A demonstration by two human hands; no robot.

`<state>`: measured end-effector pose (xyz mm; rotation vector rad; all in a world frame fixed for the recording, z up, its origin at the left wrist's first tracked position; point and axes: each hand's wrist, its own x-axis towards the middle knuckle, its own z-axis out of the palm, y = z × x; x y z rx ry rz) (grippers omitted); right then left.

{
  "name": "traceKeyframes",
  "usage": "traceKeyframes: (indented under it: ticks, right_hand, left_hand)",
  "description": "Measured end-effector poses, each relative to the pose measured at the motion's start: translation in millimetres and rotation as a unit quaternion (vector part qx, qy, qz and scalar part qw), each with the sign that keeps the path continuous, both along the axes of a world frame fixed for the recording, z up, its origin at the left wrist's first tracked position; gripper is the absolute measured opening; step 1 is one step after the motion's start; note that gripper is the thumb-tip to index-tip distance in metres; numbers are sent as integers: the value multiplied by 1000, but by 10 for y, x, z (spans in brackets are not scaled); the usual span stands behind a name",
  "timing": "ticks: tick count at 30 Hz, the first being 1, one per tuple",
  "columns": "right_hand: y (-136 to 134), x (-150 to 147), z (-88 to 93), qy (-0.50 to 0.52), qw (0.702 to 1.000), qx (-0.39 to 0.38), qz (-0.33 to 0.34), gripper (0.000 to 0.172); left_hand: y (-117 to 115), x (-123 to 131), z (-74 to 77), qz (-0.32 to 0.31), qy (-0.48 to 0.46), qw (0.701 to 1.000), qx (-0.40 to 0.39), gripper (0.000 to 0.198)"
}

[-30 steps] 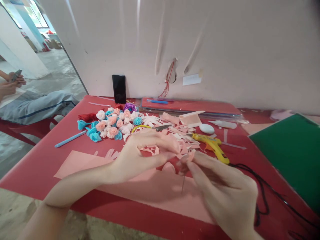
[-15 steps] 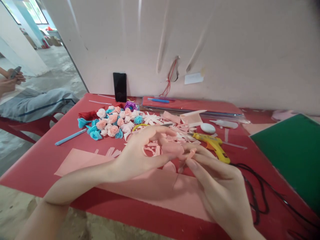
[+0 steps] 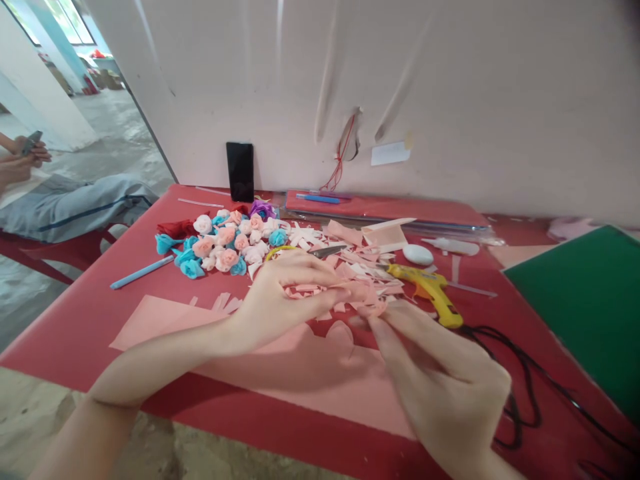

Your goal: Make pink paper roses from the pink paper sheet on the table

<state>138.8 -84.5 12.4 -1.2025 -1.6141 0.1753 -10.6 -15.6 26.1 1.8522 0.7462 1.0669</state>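
My left hand [image 3: 285, 293] and my right hand [image 3: 440, 373] meet above the middle of the red table [image 3: 80, 320]. Both pinch a small piece of pink crepe paper [image 3: 367, 299], with the fingertips of the two hands pressed to it from either side. Under my hands lies a large pink paper sheet [image 3: 320, 373] with a scalloped cut edge. Just behind my left hand lie scissors [image 3: 320, 252] with a yellow handle among pink paper scraps [image 3: 360, 270].
A heap of small paper roses [image 3: 225, 243], pink, white and blue, lies at the back left beside a blue pen [image 3: 143, 272]. A yellow glue gun [image 3: 430, 293] with a black cord lies right of my hands. A green sheet [image 3: 585, 300] covers the right. A black phone [image 3: 239, 172] leans on the wall. Another person sits at far left.
My fingers have worked the pink paper piece, with the right hand turning slightly and shifting down. Nothing else on the table has moved.
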Motion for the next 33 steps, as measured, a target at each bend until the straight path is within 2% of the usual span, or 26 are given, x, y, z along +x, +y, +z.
traceKeyframes:
  ticks: [4, 8, 12, 19, 27, 33]
  right_hand:
    - [-35, -29, -29, -32, 999, 26, -2, 25]
    - [-34, -15, -72, -46, 998, 32, 11, 26]
    - [-18, -7, -73, -54, 997, 47, -6, 24]
    - [50, -45, -14, -80, 986, 149, -1, 23]
    - [6, -14, -99, -93, 985, 143, -22, 24]
    - [-17, -26, -71, -77, 990, 117, -6, 26]
  left_hand:
    - [-52, 6, 3, -28, -12, 999, -18, 9]
    - [-105, -9, -2, -49, -55, 997, -6, 14]
    - [-130, -10, -12, -71, -82, 994, 3, 14]
    - [-151, 20, -41, -56, -84, 992, 81, 8]
    - [-149, 49, -71, -34, -78, 990, 116, 6]
    - [-160, 44, -100, -32, -86, 990, 111, 8]
